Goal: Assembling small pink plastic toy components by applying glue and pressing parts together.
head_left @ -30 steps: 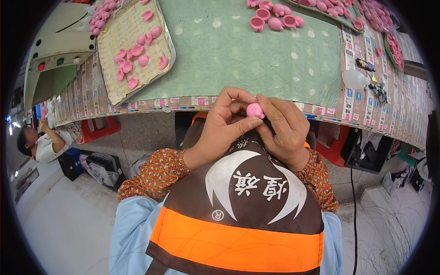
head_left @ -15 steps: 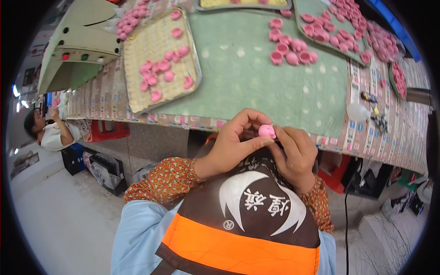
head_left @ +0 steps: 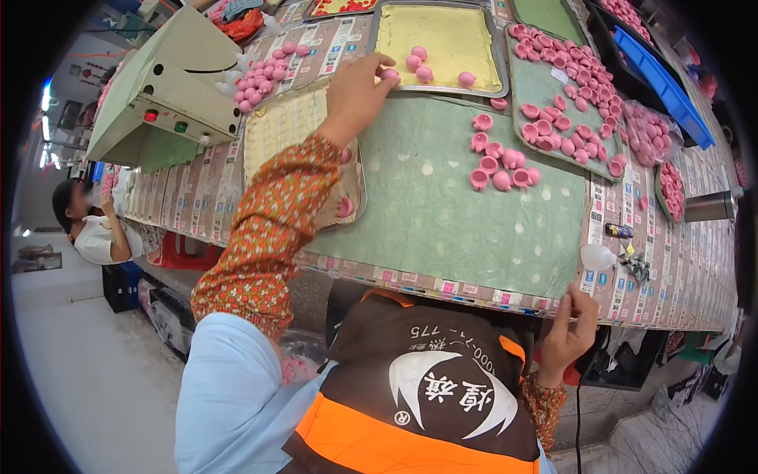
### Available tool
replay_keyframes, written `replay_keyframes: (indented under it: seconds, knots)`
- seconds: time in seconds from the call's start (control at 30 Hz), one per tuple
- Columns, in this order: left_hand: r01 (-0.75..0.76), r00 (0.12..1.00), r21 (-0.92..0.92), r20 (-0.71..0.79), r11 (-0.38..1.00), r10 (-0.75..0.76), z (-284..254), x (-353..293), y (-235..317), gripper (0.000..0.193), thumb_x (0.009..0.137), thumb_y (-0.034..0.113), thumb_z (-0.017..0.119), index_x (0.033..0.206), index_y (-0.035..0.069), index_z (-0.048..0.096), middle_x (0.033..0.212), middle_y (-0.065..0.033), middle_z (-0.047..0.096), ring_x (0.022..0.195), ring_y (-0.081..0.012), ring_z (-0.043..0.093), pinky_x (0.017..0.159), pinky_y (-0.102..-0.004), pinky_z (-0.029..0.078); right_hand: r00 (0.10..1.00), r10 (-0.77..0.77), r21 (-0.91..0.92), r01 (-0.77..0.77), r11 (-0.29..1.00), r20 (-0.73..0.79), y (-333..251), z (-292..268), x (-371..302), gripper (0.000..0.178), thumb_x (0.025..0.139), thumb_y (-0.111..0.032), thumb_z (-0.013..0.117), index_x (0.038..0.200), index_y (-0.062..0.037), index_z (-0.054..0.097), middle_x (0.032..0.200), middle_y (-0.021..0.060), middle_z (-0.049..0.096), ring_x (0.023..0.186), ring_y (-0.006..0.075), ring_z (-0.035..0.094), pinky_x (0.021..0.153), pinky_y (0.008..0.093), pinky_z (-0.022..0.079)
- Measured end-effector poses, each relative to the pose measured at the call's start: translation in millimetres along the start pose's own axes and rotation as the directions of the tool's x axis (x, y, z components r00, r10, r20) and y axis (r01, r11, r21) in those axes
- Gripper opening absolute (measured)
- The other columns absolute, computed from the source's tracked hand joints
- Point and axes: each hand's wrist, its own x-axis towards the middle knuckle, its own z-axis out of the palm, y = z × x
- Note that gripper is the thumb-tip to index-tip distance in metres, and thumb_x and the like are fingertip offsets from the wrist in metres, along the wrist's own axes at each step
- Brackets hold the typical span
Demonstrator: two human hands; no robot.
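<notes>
My left hand [head_left: 355,96] reaches across the table to the near left corner of a yellow-lined metal tray [head_left: 474,30]. Its fingertips close on a small pink ball [head_left: 390,75]. Several more pink balls [head_left: 425,74] lie in that tray. By the table's front edge, my right hand [head_left: 570,332] is low with its fingers bent and their tips together; whatever is between them is too small to make out. Under my left forearm is a cream-lined tray [head_left: 272,130], partly hidden, with a few pink pieces [head_left: 345,207] showing.
Pink hollow cups and balls [head_left: 501,162] are scattered on the green mat [head_left: 442,229]. A tray of pink cups [head_left: 545,134] stands right, beside a bag of pink balls [head_left: 649,130]. A beige machine [head_left: 170,95] stands left; another person [head_left: 91,225] sits beyond.
Both hands were together near my apron around a pink ball. Now the left has carried a pink ball forward to the yellow-lined tray, while the right has moved rightward. The view has shifted.
</notes>
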Motion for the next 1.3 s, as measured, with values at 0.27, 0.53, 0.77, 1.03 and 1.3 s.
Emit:
replay_keyframes:
  seconds: [0.27, 0.53, 0.77, 1.03, 1.3]
  knots:
    - [-0.020, 0.996, -0.009, 0.091, 1.000, 0.020, -0.1, 6.6, -23.9, 0.036, 0.093, 0.036, 0.068, 0.119, 0.012, 0.071, 0.103, -0.0084, 0.075, 0.094, -0.0305, 0.068, 0.084, -0.0398, 0.052, 0.961, 0.221, 0.095, -0.207, 0.974, -0.167, 56.8, -17.4, 18.8, 0.048, 0.097, -0.008, 0.068, 0.141, -0.0025, 0.051, 0.121, 0.0069, 0.054, 0.103, 0.0138, 0.051, 0.085, 0.0281, 0.043]
    - [0.179, 0.966, -0.239, 0.228, 0.954, -0.124, -79.1, -74.5, -43.6, 0.025, 0.095, 0.026, 0.066, 0.112, 0.009, 0.072, 0.087, -0.0062, 0.070, 0.082, -0.0198, 0.065, 0.075, -0.0358, 0.052, 0.978, 0.189, 0.018, -0.188, 0.982, -0.094, 63.8, 2.1, 44.5, 0.054, 0.097, -0.016, 0.071, 0.144, -0.0004, 0.048, 0.130, 0.0099, 0.055, 0.112, 0.0150, 0.054, 0.087, 0.0288, 0.046]
    - [-0.028, 0.965, 0.111, 0.261, 0.993, -0.002, -88.6, -121.3, -4.4, 0.020, 0.091, 0.021, 0.069, 0.109, 0.010, 0.070, 0.101, -0.0065, 0.070, 0.095, -0.0277, 0.060, 0.086, -0.0408, 0.048, 0.983, 0.178, 0.135, -0.171, 0.976, -0.036, 77.8, 15.8, 49.2, 0.038, 0.100, -0.019, 0.069, 0.128, 0.0040, 0.056, 0.115, 0.0087, 0.064, 0.102, 0.0145, 0.060, 0.088, 0.0298, 0.049]
    - [-0.099, 0.981, 0.144, 0.180, 0.985, 0.072, -76.8, -126.4, -9.1, 0.020, 0.094, 0.016, 0.066, 0.114, 0.012, 0.067, 0.097, -0.0074, 0.065, 0.093, -0.0301, 0.057, 0.087, -0.0407, 0.045, 0.982, 0.185, 0.204, -0.174, 0.963, -0.036, 67.3, 9.6, 46.6, 0.031, 0.102, -0.019, 0.066, 0.121, 0.0029, 0.056, 0.112, 0.0074, 0.063, 0.100, 0.0137, 0.060, 0.089, 0.0290, 0.049]
    - [-0.098, 0.979, 0.161, 0.192, 0.982, 0.067, -85.3, -133.4, -8.6, 0.030, 0.095, 0.013, 0.063, 0.125, 0.014, 0.065, 0.105, -0.0074, 0.066, 0.095, -0.0295, 0.058, 0.087, -0.0427, 0.046, 0.986, 0.163, 0.313, -0.167, 0.935, 0.041, 41.4, 4.8, 26.0, 0.029, 0.103, -0.015, 0.064, 0.122, 0.0028, 0.053, 0.111, 0.0083, 0.061, 0.101, 0.0145, 0.058, 0.091, 0.0301, 0.048]
